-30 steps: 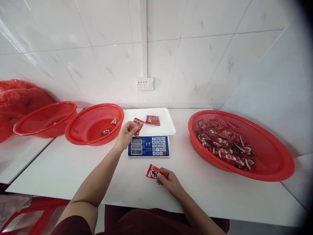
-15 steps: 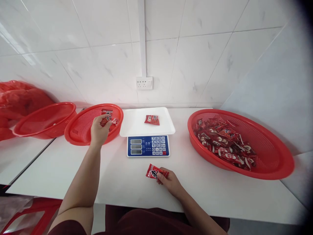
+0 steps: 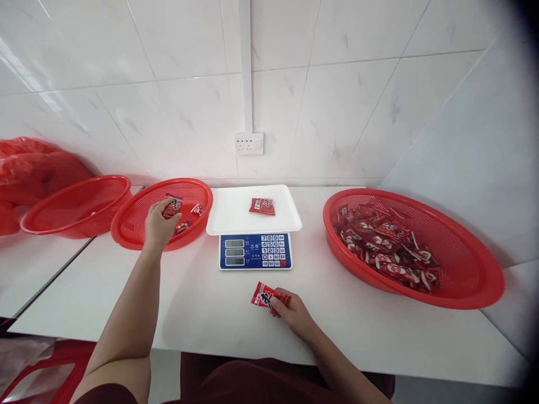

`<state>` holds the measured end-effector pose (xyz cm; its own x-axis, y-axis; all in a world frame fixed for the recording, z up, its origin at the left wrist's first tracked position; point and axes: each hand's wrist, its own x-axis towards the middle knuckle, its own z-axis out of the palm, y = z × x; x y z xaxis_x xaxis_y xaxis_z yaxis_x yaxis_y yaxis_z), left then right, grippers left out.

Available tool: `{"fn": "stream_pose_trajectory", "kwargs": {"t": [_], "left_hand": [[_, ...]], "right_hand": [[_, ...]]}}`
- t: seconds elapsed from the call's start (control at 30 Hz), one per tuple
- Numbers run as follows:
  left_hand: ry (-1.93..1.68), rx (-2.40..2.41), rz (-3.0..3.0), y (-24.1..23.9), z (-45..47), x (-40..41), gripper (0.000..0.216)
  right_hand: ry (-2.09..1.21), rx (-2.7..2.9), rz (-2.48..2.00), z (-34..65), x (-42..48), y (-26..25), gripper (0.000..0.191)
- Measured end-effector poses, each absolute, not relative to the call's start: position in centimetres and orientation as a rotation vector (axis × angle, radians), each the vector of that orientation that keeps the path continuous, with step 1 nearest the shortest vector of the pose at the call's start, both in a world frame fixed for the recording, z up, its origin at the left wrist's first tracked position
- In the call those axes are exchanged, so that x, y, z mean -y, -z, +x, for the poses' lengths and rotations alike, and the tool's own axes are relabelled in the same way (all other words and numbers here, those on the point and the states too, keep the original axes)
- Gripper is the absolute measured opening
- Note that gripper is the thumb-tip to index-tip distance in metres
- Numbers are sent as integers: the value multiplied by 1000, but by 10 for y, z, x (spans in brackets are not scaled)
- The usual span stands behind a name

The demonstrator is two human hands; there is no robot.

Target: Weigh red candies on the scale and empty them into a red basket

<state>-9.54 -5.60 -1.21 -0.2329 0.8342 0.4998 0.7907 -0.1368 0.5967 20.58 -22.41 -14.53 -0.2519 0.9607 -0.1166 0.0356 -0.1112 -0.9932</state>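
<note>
My left hand (image 3: 158,223) reaches over the rim of the middle red basket (image 3: 138,224) and pinches a small red packet (image 3: 172,206) above it. Two more red packets (image 3: 190,217) lie inside that basket. My right hand (image 3: 292,312) rests on the white table near its front edge, fingers closed on another red packet (image 3: 264,295). One red packet (image 3: 262,206) lies on the white tray of the digital scale (image 3: 255,251). To the right stands a big red basket (image 3: 463,280) with several red packets heaped in it.
Another red basin (image 3: 76,205) sits at the far left beside a red plastic bag (image 3: 29,168). The tiled wall with a socket (image 3: 249,143) runs behind. A seam (image 3: 63,269) splits the table on the left. A red crate (image 3: 37,376) shows below the table.
My left hand carried a packet from the scale tray leftward to the middle basket and now holds it lower over the basket. The right hand has stayed still.
</note>
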Motion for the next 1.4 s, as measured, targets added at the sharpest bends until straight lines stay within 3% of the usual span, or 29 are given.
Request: {"fn": "stream_pose_trajectory", "kwargs": {"t": [0.43,0.83,1.07,1.4], "left_hand": [[-1301,-2023,1937,17,-93,49,48],[-1369,-1965,1942,16,-81,53,30],[-1069,-1565,2195,27,-4,45,18],[-593,-1368,2647,28,79,24,37]], "right_hand": [[-1484,1340,-1178,206,224,148,39],[-1466,1351,-1170,204,224,147,39],[-1471,1363,-1182,206,224,149,38],[-1463,1322,-1194,204,225,140,42]]}}
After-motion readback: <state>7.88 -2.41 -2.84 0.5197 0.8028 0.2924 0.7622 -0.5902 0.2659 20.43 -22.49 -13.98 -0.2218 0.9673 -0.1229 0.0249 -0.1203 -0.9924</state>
